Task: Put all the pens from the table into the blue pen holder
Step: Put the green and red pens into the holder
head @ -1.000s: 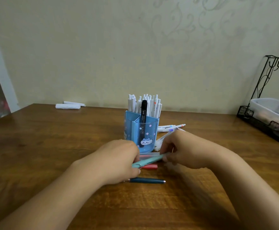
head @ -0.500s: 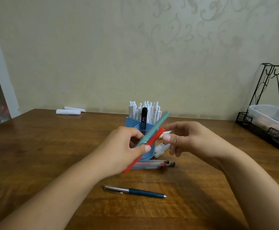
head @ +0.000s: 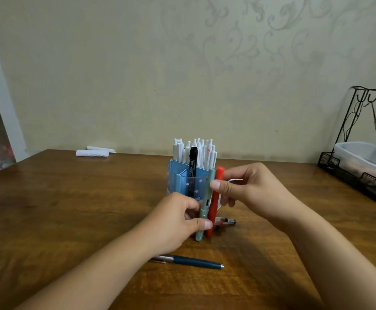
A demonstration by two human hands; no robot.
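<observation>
Progress so far: blue plastic pen holder (head: 183, 183) on the table is mostly full. Both my left hand (head: 178, 222) and right hand (head: 247, 191) pinch a pale-green pen (head: 205, 209) and red pen (head: 214, 204) upright just in front of it. Dark-blue metal-capped pen (head: 193, 261) and a clear one (head: 226, 221) are left on the table.

Pale scroll-patterned wall (head: 182, 63) behind brown wooden table (head: 59, 209), white shelving (head: 1, 104) left.

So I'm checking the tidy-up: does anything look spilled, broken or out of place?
Nothing looks spilled or broken. Both hands hold a green pen and a red pen upright before the holder. A dark blue pen and a clear pen lie loose on the table.
</observation>
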